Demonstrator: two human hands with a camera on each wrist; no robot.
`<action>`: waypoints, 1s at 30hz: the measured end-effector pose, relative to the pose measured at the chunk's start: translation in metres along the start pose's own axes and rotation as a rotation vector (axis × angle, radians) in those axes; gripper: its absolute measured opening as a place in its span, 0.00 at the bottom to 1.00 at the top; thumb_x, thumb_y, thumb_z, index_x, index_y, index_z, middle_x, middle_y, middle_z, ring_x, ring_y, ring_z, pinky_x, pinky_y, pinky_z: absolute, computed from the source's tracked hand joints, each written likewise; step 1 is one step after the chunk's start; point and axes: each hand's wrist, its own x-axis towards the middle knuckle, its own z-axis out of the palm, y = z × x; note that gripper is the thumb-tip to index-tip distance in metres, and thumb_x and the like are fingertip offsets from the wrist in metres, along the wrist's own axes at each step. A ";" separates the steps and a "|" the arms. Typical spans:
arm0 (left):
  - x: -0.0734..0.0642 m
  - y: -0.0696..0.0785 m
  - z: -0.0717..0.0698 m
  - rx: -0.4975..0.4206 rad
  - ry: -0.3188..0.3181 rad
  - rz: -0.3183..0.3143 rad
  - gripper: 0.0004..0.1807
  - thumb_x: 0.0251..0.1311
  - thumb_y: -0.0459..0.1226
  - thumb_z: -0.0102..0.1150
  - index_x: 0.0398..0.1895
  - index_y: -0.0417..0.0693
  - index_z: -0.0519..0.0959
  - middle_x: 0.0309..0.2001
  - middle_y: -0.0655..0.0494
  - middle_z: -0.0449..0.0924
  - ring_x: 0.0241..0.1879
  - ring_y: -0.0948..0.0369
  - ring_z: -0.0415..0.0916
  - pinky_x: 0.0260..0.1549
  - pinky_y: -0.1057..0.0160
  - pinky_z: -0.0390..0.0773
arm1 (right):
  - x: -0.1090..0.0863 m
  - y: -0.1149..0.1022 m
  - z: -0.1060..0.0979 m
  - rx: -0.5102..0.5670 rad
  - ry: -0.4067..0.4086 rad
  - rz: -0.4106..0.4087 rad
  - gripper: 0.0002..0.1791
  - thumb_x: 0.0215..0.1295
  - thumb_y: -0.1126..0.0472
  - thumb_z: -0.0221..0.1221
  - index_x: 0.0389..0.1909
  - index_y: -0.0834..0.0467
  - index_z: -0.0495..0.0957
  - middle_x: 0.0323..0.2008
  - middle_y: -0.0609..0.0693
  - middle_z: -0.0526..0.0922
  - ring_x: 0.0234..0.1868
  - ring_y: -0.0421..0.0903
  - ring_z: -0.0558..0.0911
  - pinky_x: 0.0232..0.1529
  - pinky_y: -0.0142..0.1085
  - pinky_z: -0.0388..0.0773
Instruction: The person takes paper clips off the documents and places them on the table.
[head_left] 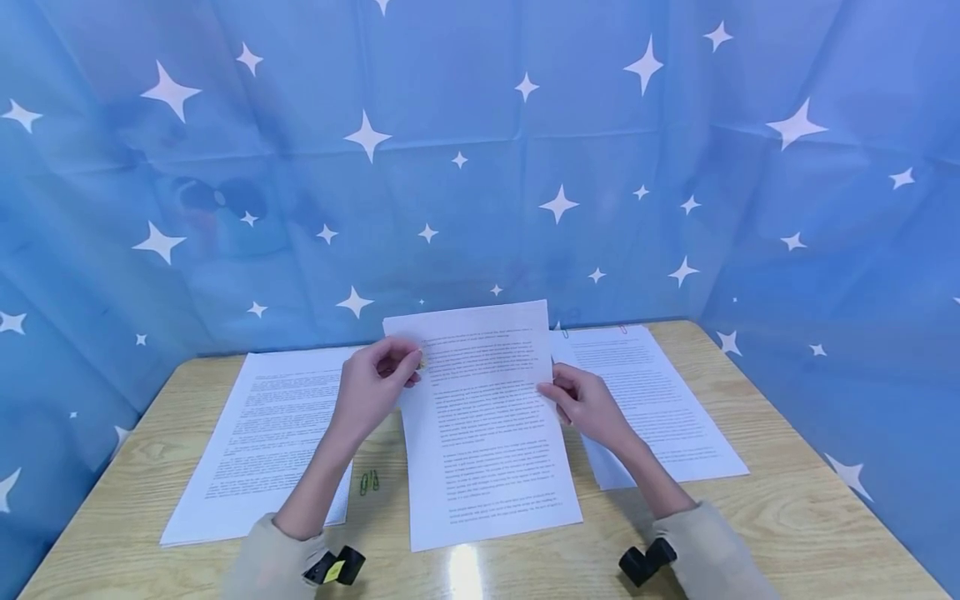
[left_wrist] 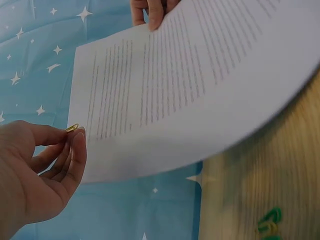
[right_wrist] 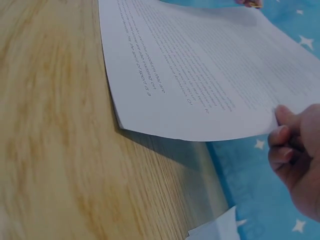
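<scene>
left hand [head_left: 378, 375] is pinching a gold clip [left_wrist: 72, 128] at the edge of a printed paper [head_left: 487, 433]

in the head view, the printed paper is being held up between two hands, over the middle of the wooden table [head_left: 810, 500]. the left hand is staying at its left edge, near the top; the right hand [head_left: 585, 406] is pinching its right edge. on one side a left pile [head_left: 285, 433] of printed sheets is lying, and on the other a right pile [head_left: 660, 408], with small clips [head_left: 622, 330] showing at its top edge. two green clips [head_left: 370, 482] are lying between the left pile and the held paper. a blue cloth [head_left: 487, 250] with white stars is hanging behind.

in the left wrist view, the left thumb and fingertip are holding the gold clip right by the paper's edge; i cannot tell if it is gripping the paper. the paper is bending in a curve.

in the right wrist view, the right thumb and fingers are pressing the paper's edge between them, and a shadow is falling on the table beneath.
</scene>
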 end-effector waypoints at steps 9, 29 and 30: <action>-0.014 -0.012 -0.020 0.099 -0.052 -0.060 0.04 0.66 0.31 0.64 0.39 0.38 0.84 0.33 0.45 0.84 0.28 0.57 0.82 0.30 0.66 0.81 | -0.001 0.000 0.001 0.008 -0.006 0.008 0.06 0.75 0.61 0.57 0.42 0.59 0.80 0.14 0.50 0.68 0.12 0.43 0.67 0.15 0.33 0.62; -0.049 -0.036 -0.049 0.250 -0.169 -0.251 0.03 0.64 0.30 0.63 0.38 0.38 0.83 0.29 0.48 0.83 0.29 0.52 0.83 0.28 0.65 0.79 | -0.003 -0.043 -0.005 -0.020 -0.009 0.008 0.05 0.74 0.70 0.55 0.36 0.66 0.77 0.14 0.55 0.67 0.13 0.39 0.66 0.17 0.31 0.60; -0.051 -0.037 -0.049 0.255 -0.177 -0.258 0.03 0.65 0.30 0.62 0.37 0.38 0.83 0.28 0.48 0.83 0.29 0.52 0.82 0.28 0.65 0.78 | -0.003 -0.043 -0.005 -0.022 -0.008 0.010 0.05 0.74 0.70 0.55 0.36 0.66 0.77 0.14 0.55 0.67 0.13 0.39 0.66 0.17 0.31 0.60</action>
